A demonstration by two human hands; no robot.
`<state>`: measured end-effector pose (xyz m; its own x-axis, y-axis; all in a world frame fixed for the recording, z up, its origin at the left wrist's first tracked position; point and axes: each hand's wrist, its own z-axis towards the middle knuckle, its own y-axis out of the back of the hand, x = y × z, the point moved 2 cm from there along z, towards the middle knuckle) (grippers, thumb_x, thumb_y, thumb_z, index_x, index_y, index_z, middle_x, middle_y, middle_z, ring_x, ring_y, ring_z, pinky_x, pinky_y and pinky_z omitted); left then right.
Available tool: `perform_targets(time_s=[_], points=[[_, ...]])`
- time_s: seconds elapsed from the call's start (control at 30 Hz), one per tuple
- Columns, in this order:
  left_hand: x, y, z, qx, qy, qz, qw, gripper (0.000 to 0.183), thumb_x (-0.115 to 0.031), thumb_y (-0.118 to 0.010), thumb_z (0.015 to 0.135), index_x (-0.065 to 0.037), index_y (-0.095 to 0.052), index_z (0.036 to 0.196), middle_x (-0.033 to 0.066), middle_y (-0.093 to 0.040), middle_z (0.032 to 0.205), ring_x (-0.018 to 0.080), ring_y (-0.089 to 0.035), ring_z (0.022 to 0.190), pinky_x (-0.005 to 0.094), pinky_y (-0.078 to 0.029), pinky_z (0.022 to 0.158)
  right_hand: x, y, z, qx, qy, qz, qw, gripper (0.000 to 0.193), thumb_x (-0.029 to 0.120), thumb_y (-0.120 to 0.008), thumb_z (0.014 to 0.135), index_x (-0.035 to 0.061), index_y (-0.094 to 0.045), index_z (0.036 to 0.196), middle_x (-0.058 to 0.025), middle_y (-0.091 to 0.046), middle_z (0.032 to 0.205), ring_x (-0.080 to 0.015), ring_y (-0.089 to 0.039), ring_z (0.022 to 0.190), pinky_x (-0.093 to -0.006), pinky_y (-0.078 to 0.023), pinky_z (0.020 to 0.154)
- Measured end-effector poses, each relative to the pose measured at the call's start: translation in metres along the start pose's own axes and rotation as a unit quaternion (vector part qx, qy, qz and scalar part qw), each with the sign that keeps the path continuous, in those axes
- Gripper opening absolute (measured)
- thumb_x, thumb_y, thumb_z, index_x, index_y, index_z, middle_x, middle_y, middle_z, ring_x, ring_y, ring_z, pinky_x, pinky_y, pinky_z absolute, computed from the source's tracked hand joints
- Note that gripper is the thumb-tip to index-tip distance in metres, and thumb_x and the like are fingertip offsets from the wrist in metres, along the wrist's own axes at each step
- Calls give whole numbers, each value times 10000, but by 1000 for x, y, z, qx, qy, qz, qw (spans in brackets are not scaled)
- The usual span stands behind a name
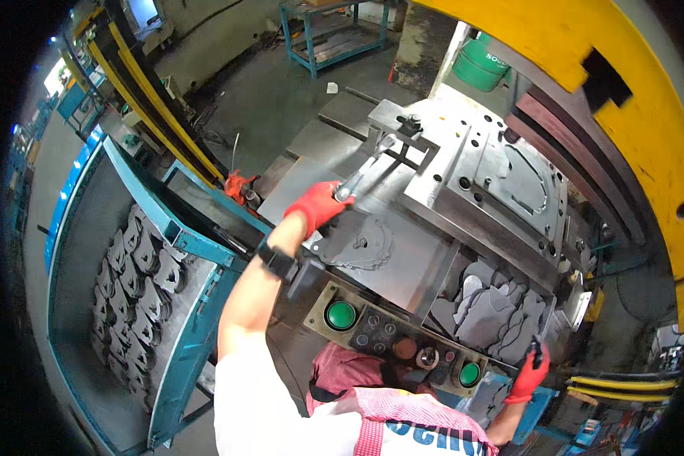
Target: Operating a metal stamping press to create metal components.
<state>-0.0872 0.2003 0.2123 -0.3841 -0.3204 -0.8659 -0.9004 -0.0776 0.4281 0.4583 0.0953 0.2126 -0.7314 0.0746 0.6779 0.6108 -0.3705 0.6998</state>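
Observation:
My left hand (317,207), in a red glove, is closed around a long silver bar-like tool (366,172); its exact kind is unclear. The far end points toward the clamp bracket (410,129) beside a steel die (463,156). Below that hand lies a stack of flat grey metal blanks (363,245) on the press table. A shaped plate (509,178) rests on top of the die. At the lower right, my right hand (530,380), also red-gloved, is closed on a small dark object (536,351), next to a pile of cut metal pieces (490,315).
A control panel (391,342) with green buttons runs along the table's near edge. To the left stands a blue bin (194,247) holding rows of shaped metal parts (137,281). The yellow press frame (661,114) arches at the right. A blue cart (311,61) stands behind.

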Motion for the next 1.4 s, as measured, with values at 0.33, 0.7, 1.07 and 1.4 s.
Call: perform_targets(time_s=[0.33,0.7,1.07,1.4], points=[[-28,-110,-107,523,-159,37,837,416,-262,-594,730,-30,-484,1057,166,-565,936,279,-539,900,357,-413,795,174,-144,-44,300,-184,463,814,300,301,-422,880,39,-523,988,-70,-575,836,-156,-547,746,-272,-443,660],[-1,-92,162,312,-192,467,805,277,-165,-522,689,-92,-607,942,106,-596,975,287,-577,851,373,-467,697,99,-72,-33,70,-220,484,844,131,240,-521,841,116,-561,847,-20,-582,792,-139,-532,662,-284,-467,605],[-5,-151,245,184,-188,219,940,284,-237,-541,723,-90,-606,957,81,-619,914,214,-590,800,325,-466,673,68,-33,-76,-63,-154,428,888,339,410,-433,850,83,-518,830,-18,-499,662,-105,-446,497,-226,-353,440],[-1,-30,161,142,-182,295,927,386,-286,-533,704,-97,-543,1041,151,-532,1056,306,-500,981,382,-408,825,71,-27,-62,-51,-162,382,908,269,323,-452,862,70,-545,872,-31,-554,767,-138,-529,658,-258,-425,572]])
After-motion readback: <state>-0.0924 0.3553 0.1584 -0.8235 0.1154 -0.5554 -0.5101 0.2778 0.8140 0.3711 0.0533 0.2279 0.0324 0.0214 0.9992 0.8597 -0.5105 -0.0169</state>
